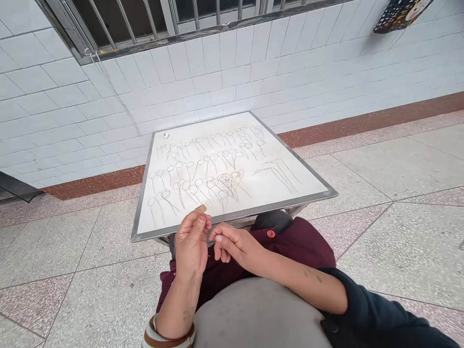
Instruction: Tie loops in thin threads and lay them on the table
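Note:
My left hand [192, 246] is raised just in front of the table's near edge, its thumb and fingers pinched together. Close beside it, my right hand [237, 246] has its thumb and forefinger pressed together. A small dark curved loop of thin wire [209, 235] shows between the two hands; the rest of it is hidden by fingers. Beyond them, on the white table, several thin dark wires [206, 166] lie in rows, each bent to a round loop with a long tail. Straighter wires [279, 169] lie together on the right side.
The white table [290, 191] has a grey metal rim and stands against a tiled wall [203, 82]. A small white and red object [166, 136] sits at its far left corner. Above is a barred window [181, 19]; a patterned bag [398, 17] hangs at upper right.

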Demonstrator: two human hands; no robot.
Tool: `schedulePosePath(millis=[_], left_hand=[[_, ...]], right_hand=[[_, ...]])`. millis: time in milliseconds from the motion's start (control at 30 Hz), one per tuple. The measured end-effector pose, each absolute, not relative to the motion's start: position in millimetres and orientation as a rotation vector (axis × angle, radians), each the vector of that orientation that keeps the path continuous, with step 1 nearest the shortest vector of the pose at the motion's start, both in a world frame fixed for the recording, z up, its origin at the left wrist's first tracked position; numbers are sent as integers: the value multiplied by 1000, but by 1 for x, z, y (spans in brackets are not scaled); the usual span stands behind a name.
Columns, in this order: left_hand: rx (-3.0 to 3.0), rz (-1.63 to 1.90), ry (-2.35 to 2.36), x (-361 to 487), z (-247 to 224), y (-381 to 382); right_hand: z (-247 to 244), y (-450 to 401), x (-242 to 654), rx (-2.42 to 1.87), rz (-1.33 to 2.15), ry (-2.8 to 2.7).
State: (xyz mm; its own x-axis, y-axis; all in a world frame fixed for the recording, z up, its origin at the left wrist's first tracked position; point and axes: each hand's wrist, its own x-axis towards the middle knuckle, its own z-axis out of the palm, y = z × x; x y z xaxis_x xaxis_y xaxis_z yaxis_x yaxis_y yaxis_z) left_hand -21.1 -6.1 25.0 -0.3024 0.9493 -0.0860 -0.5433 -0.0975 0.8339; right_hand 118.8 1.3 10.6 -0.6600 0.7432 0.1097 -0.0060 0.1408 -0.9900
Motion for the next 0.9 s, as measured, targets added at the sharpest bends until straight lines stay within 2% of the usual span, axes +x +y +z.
schedulePosePath(millis=[233, 600, 900], left_hand=[[571, 1675, 1043, -17, 18, -8], [553, 1718, 1193, -14, 11, -8], [514, 1762, 1197, -11, 7, -8]], right_hand=[[9, 11, 117, -807, 1499, -1800], [4, 15, 110, -969, 984, -2097], [-7, 17, 113, -917, 839, -2176]])
